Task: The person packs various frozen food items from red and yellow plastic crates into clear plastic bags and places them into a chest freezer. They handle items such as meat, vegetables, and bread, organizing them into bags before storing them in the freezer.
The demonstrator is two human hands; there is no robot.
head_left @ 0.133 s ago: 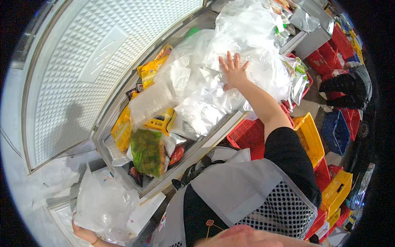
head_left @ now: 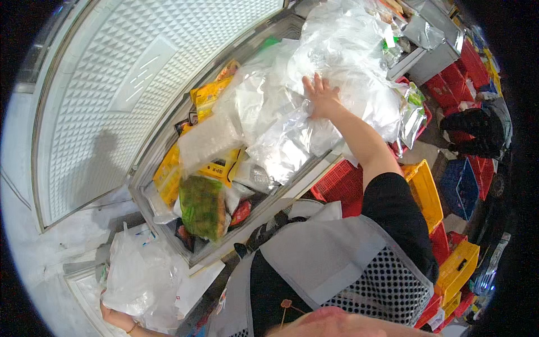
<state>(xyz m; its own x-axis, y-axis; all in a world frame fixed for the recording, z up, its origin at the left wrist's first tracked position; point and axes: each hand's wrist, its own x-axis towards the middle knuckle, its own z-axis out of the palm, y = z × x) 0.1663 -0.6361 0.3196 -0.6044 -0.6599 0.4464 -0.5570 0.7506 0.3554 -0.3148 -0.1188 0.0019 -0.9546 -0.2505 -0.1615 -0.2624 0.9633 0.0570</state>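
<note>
At the lower left, my left hand point(head_left: 116, 319) curls round the edge of a bundle of clear-white plastic bags point(head_left: 143, 278); part of its fingers is hidden behind the plastic. My right hand point(head_left: 323, 102), reaching out from a black sleeve, lies with fingers apart on a big heap of clear plastic and silvery bags point(head_left: 348, 62). That heap covers much of an open chest freezer point(head_left: 278, 194). Nearer the freezer's left end are yellow packages point(head_left: 167, 177), a flat translucent pack point(head_left: 208, 140) and a green-and-brown bag point(head_left: 202, 208).
A raised lid with a quilted white inside point(head_left: 106, 112) stands along the freezer's far side. On the right are a red crate point(head_left: 339, 182), yellow crates point(head_left: 424, 196) and a blue crate point(head_left: 459, 188). Another person point(head_left: 477, 126) in dark clothes bends among crates farther right.
My right hand has slid slightly toward me over the plastic, its fingers a little less spread. The bags at my left hand have shifted and creased slightly.
</note>
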